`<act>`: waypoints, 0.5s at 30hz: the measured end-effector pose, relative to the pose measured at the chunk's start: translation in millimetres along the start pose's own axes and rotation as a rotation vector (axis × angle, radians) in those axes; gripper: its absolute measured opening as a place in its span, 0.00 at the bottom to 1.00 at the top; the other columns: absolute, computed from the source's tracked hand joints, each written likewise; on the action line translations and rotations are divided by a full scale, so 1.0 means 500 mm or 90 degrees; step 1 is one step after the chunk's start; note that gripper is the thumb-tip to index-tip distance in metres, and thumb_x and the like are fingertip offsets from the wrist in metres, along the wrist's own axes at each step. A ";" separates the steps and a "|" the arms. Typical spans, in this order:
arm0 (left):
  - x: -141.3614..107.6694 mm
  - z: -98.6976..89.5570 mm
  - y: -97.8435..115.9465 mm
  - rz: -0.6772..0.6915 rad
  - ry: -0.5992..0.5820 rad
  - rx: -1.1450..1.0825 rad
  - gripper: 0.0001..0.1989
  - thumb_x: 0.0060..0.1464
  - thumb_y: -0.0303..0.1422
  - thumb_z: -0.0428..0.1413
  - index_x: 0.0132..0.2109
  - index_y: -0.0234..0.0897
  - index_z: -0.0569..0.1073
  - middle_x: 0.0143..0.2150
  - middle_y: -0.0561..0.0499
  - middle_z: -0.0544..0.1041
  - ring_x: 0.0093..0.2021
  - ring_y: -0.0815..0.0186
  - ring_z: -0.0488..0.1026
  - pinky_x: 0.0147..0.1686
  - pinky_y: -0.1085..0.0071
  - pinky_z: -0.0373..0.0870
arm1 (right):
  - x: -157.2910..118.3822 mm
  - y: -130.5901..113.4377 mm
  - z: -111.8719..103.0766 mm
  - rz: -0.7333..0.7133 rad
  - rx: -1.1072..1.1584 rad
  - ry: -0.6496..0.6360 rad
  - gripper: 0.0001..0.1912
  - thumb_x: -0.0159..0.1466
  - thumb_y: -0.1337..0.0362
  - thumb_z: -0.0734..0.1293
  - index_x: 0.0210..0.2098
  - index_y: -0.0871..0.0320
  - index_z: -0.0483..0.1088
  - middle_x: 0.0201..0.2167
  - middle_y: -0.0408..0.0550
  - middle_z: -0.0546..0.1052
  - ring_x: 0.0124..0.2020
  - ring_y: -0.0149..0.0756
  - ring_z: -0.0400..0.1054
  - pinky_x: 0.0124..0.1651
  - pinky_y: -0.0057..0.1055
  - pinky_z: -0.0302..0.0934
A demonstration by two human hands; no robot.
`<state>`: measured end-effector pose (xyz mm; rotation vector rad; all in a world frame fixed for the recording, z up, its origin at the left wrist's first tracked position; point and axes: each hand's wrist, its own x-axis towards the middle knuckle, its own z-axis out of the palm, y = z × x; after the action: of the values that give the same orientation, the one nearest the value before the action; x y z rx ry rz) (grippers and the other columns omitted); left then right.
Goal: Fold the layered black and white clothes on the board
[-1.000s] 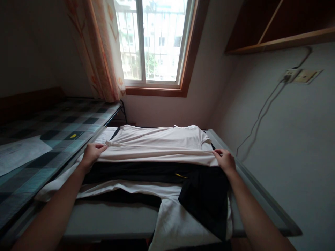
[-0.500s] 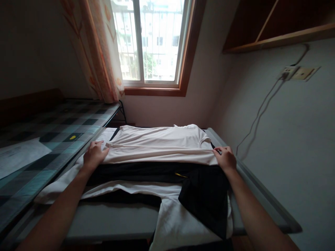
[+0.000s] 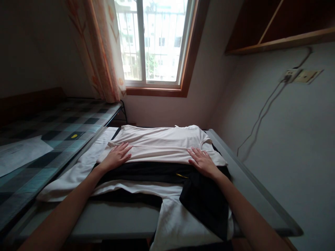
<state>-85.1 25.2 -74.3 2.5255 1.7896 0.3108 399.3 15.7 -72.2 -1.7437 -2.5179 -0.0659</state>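
Note:
A white shirt [image 3: 157, 139] lies spread on the grey table top, its near part folded over in a long strip. My left hand [image 3: 117, 156] rests flat on the left end of that strip, fingers stretched out. Toward the strip's right end, my right hand [image 3: 203, 162] lies flat with its fingers spread. Beneath the white shirt is a black garment [image 3: 146, 173], whose sleeve-like part [image 3: 205, 202] hangs folded toward me at the right. Another white garment [image 3: 172, 219] lies under the black one, one part reaching over the near edge.
The grey table [image 3: 120, 219] holds the clothes. At left, a checkered bed or mat [image 3: 86, 120] carries a sheet of paper [image 3: 23, 153]. A window [image 3: 154, 45] with a curtain [image 3: 99, 52] is ahead. A cord [image 3: 259, 122] runs down the right wall from a socket [image 3: 291, 74].
Both hands have let go of the folded strip's ends and moved inward, now lying flat on the white cloth. The camera view has shifted slightly.

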 end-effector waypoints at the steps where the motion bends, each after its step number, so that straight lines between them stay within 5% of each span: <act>1: -0.002 -0.005 -0.001 -0.013 -0.015 0.009 0.32 0.64 0.53 0.41 0.68 0.46 0.62 0.73 0.47 0.55 0.72 0.51 0.51 0.67 0.48 0.51 | -0.002 0.004 -0.003 0.012 -0.008 -0.023 0.34 0.71 0.44 0.47 0.71 0.50 0.52 0.72 0.51 0.53 0.72 0.49 0.45 0.70 0.55 0.41; 9: -0.005 -0.024 -0.012 -0.102 -0.055 0.023 0.35 0.64 0.52 0.40 0.71 0.40 0.56 0.74 0.44 0.50 0.73 0.53 0.46 0.69 0.50 0.46 | -0.012 0.069 -0.012 0.125 -0.043 -0.020 0.37 0.70 0.42 0.46 0.71 0.52 0.54 0.71 0.55 0.54 0.72 0.50 0.45 0.69 0.59 0.39; 15: -0.004 -0.014 -0.018 -0.152 -0.018 0.045 0.38 0.63 0.52 0.42 0.71 0.32 0.55 0.73 0.39 0.52 0.73 0.53 0.48 0.69 0.50 0.44 | -0.019 0.120 0.009 0.235 0.001 0.046 0.37 0.68 0.40 0.48 0.67 0.53 0.61 0.70 0.58 0.57 0.69 0.60 0.50 0.63 0.67 0.49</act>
<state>-95.2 25.6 -69.1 2.3122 2.0976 0.2063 458.6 28.1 -78.1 -2.1285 -2.1070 -0.1029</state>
